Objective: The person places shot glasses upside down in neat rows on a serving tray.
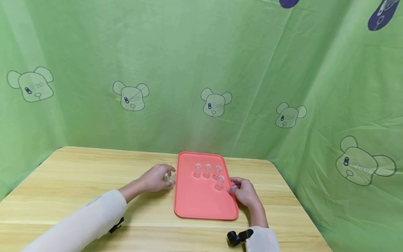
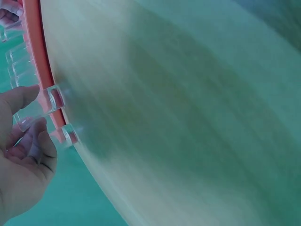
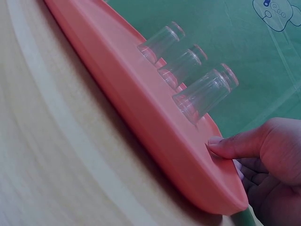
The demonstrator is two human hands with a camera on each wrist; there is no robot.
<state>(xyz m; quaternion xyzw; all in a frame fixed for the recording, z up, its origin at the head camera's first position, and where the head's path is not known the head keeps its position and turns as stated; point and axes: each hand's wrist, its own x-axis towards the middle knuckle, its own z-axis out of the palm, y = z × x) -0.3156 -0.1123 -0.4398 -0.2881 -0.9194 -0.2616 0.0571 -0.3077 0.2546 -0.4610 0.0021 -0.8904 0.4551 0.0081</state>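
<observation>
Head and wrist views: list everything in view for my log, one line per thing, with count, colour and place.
Tray: one, coral red, on the table
Glasses on the tray: four, clear, three in a row and one nearer the person
Loose glasses: two, clear, at the tray's left edge
Table: one, light wood grain, under the tray
Backdrop: green cloth, behind and at both sides
Bear-head drawings: five, dark outlines, on the backdrop
Purple shapes: two, cut off at the head view's top edge
Wrist devices: two, black, one at each cuff
Sleeves: two, whitish, on the forearms
Left hand: one, bare, fingers around a loose glass
Right hand: one, bare, gripping the tray's right rim
</observation>
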